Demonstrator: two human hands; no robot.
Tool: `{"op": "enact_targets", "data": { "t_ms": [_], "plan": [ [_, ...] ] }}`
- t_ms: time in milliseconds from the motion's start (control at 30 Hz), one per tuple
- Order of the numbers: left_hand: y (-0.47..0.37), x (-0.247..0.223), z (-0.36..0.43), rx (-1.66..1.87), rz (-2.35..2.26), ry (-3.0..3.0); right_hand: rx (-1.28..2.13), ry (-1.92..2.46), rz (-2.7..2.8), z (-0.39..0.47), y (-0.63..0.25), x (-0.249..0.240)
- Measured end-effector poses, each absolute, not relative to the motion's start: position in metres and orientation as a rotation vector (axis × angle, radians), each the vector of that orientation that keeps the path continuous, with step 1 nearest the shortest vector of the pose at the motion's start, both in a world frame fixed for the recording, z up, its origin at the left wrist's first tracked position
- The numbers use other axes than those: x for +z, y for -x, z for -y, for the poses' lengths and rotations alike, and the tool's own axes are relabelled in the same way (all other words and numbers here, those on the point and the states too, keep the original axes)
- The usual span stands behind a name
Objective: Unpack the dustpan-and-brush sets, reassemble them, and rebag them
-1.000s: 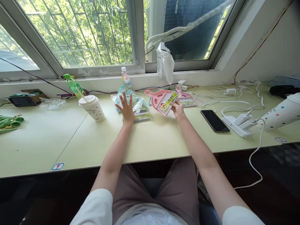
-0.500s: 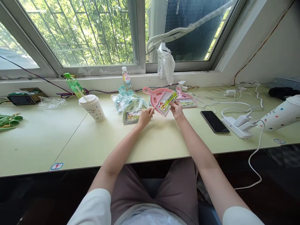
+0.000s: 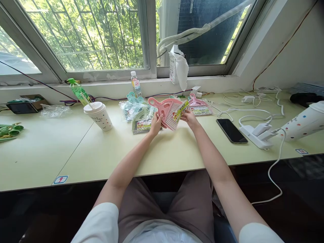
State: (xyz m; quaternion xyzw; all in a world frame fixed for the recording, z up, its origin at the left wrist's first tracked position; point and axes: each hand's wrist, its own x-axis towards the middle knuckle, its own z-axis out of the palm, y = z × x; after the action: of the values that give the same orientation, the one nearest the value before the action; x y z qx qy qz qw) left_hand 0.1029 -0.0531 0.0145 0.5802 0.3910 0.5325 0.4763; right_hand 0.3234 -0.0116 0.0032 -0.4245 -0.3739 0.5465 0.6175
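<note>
A pink mini dustpan and brush set (image 3: 165, 108), with pale bristles, is held tilted above the table between my hands. My left hand (image 3: 155, 125) is closed around its lower left edge. A yellow-green label card (image 3: 181, 110) covers the set's right side, and the fingers of my right hand (image 3: 190, 118) pinch it there. Just behind my right hand lies a second pink dustpan set (image 3: 201, 109) in clear wrapping. To the left of my left hand sit teal sets (image 3: 130, 109) in plastic and a grey-green packaged one (image 3: 143, 125).
A white lidded cup (image 3: 101, 118) and green bottle (image 3: 79, 90) stand to the left. On the right are a black phone (image 3: 231, 131), a white power strip (image 3: 255, 137) with cables and a tilted spotted cup (image 3: 305, 121). A clear-bodied bottle (image 3: 136, 84) stands by the sill.
The pink set has moved a little left and closer to me. My left hand has shifted from a fingertip hold to a fuller grip; my right hand remains at the label card.
</note>
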Motion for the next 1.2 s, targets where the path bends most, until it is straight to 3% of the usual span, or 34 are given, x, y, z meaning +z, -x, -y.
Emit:
{"op": "enact_targets", "data": {
  "t_ms": [133,333,500,700,967,1200],
  "plan": [
    [-0.103,0.014,0.049,1.214,-0.98,-1.397,1.051,1.169,0.902,0.006,-0.34,0.002],
    [-0.096,0.007,0.038,1.083,-1.109,-1.435,0.453,1.54,1.198,0.006,-0.359,-0.014],
    [-0.096,0.004,0.04,0.804,-0.993,-1.548,0.325,1.718,1.385,0.011,-0.366,-0.021],
    [-0.099,0.001,0.044,0.739,-1.004,-1.58,0.213,1.732,1.526,0.017,-0.361,-0.016],
    [-0.093,0.004,0.037,0.975,-1.021,-1.657,0.005,1.506,1.44,0.032,-0.334,0.008],
    [-0.092,0.006,0.039,1.3,-1.258,-1.823,0.125,1.362,1.823,0.046,-0.283,0.02]
  ]
}}
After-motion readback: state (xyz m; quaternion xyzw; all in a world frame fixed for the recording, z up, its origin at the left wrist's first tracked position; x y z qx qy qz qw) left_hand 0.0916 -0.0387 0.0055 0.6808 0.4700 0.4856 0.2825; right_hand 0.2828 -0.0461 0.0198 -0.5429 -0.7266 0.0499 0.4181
